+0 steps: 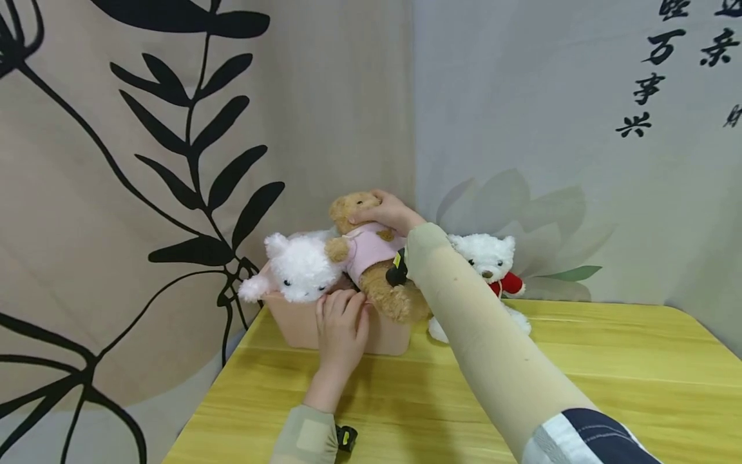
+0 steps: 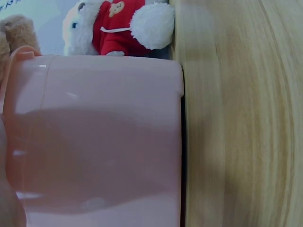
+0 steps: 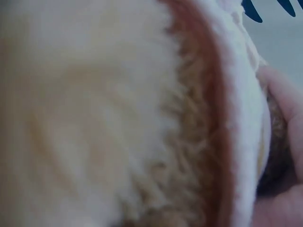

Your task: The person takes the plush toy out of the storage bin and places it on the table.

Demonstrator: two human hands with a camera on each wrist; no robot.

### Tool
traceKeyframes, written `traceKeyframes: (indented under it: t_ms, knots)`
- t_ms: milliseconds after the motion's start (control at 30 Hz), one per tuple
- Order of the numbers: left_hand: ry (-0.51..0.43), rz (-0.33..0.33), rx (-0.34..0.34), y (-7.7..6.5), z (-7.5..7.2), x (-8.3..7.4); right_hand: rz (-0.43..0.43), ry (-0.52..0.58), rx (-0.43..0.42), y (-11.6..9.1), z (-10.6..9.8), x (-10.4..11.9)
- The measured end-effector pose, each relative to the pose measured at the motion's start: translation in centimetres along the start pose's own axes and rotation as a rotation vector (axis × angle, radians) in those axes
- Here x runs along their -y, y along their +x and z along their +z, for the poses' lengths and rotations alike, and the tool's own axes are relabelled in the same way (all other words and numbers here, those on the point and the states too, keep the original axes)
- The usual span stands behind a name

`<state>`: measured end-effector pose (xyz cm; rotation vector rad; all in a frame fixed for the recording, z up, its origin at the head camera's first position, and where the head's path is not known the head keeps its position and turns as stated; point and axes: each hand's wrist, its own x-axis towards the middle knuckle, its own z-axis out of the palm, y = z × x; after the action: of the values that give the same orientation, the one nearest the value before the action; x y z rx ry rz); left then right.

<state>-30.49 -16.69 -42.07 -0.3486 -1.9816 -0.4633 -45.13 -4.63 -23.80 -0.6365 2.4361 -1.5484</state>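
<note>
A brown teddy bear [image 1: 379,283] in a pink top leans over the right part of a pink plastic bin [image 1: 301,325]. My right hand [image 1: 391,212] grips this bear around the back of its head and neck. In the right wrist view its fur and the hem of the pink top [image 3: 236,142] fill most of the picture, with my fingers [image 3: 289,101] at the right edge. My left hand [image 1: 342,325] holds the bin's front rim, fingers over the edge. A white plush toy [image 1: 304,267] lies in the bin, its head hanging over the front rim.
A white teddy bear [image 1: 487,254] in a red top sits on the yellow wooden table [image 1: 626,374] right of the bin, partly hidden by my right forearm. Behind the table hang curtains [image 1: 348,96] printed with leaves and characters.
</note>
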Motion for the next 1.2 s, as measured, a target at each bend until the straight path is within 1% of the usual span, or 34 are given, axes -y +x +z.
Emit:
traceKeyframes:
  t_ms: [100,200,300,400,500,600,733,833,933,1067,1200]
  knots:
    - [-0.006,0.007,-0.011,0.0,0.1,-0.2,-0.041,-0.037,-0.039,-0.4,-0.9,0.4]
    - [-0.011,0.014,-0.037,0.1,0.2,-0.2,-0.116,-0.062,-0.117,-0.8,-2.1,1.4]
    - [-0.031,0.021,-0.055,-0.1,0.5,-0.5,-0.180,-0.075,-0.231,-2.0,-4.2,2.5]
    - [-0.050,0.022,-0.034,-0.2,0.6,-0.6,-0.220,-0.101,-0.374,-3.7,-7.2,3.7]
    - [-0.063,0.015,-0.007,-0.2,0.6,-0.4,-0.216,-0.167,-0.517,-5.8,-10.6,4.8]
    - [-0.066,0.006,0.011,-0.2,0.4,-0.1,-0.189,-0.226,-0.638,-8.0,-13.9,5.6]
    - [-0.068,-0.010,0.018,-0.4,0.0,0.2,-0.162,-0.251,-0.750,-10.8,-17.7,5.7]
    - [-0.069,-0.027,0.025,-0.4,-0.2,0.2,-0.145,-0.265,-0.810,-12.5,-20.1,4.5]
    - [-0.081,-0.029,0.028,-0.3,-0.1,0.0,-0.121,-0.292,-0.871,-14.3,-22.3,2.2]
    - [-0.091,-0.024,0.034,-0.2,0.2,-0.3,-0.103,-0.298,-0.927,-16.8,-24.4,-2.4]
    - [-0.076,-0.027,0.037,-0.2,0.3,-0.3,-0.131,-0.312,-0.935,-18.6,-25.2,-7.6]
